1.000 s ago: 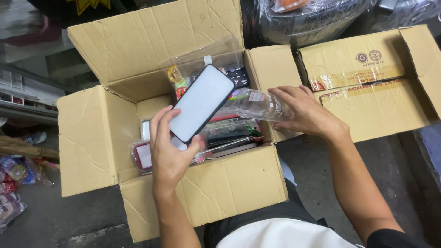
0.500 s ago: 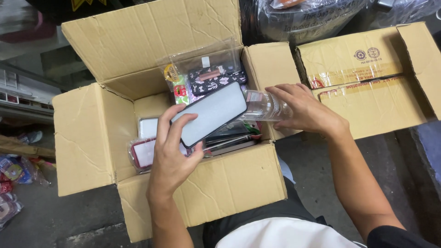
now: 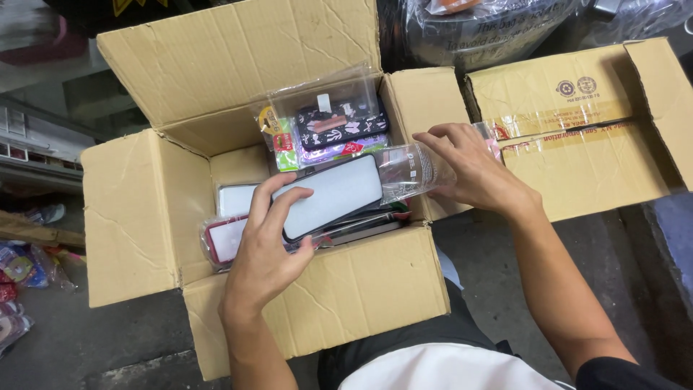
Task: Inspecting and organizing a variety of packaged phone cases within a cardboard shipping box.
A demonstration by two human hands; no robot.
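My left hand grips a black-rimmed phone case with a pale inner face, held flat over the open cardboard box. My right hand pinches the open end of a clear plastic sleeve, whose mouth meets the case's right end. Inside the box lie several bagged phone cases, among them a black patterned one and a red-edged one.
A second, taped cardboard box stands to the right. Clear plastic bags lie behind both boxes. Small packaged items sit on the grey floor at the left. My lap is under the box's near wall.
My left hand has tilted the case from upright to nearly flat and lowered it toward the box. My right hand has lifted the sleeve's open end up to the case.
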